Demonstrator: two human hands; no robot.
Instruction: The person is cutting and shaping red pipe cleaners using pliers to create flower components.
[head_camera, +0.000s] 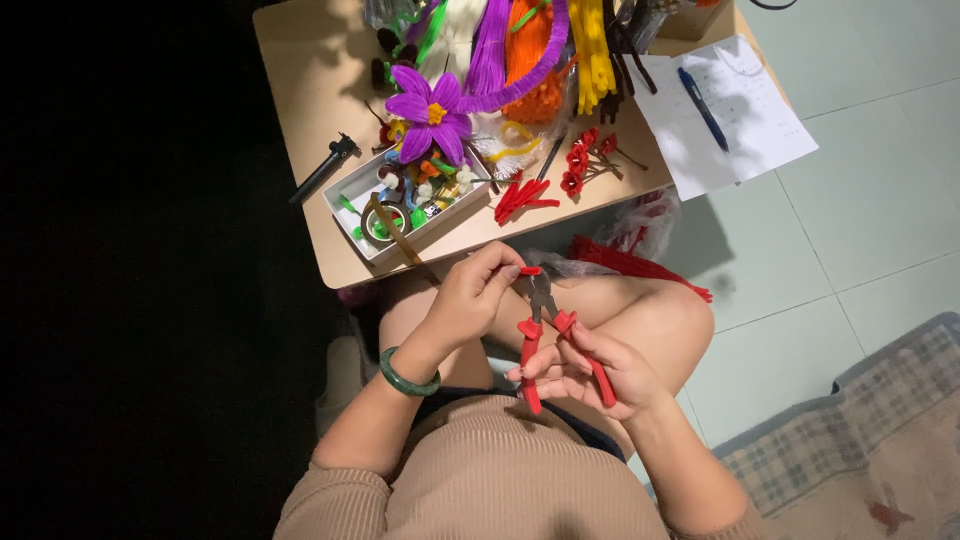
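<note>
Red pipe-cleaner piece (528, 271), short, sits at centre frame just below the table edge, over my lap. My left hand (470, 300) pinches its end, fingers pressed together on it. The tip lies at the nose of the red-handled pliers (548, 335); whether the nose is biting the piece I cannot quite tell, the metal is small and dark here.

My right hand (590, 375), lower centre, wraps the two red handles, fingers curled closed around them, handles spread in a narrow V. Green bangle (407, 378) on my left wrist.

Above, upper centre: tan table (300, 90). White tray (400, 205) near its front edge, crowded with small bright bits and a roll of green tape (385, 222). Big purple pipe-cleaner flower (430, 112) just above the tray, yellow centre. Behind it a heap of pipe cleaners (530, 50), purple, orange, yellow, white. Small red flowers (585, 160) and cut red pieces (518, 198) right of the tray. Black tool (322, 170) lying left of the tray.

Upper right: white paper sheet (740, 130) overhanging the table corner, blue pen (702, 108) on it. Bundle of red pipe cleaners (640, 268) by my knee. Checked rug (860, 440) at lower right, on pale floor tiles.
</note>
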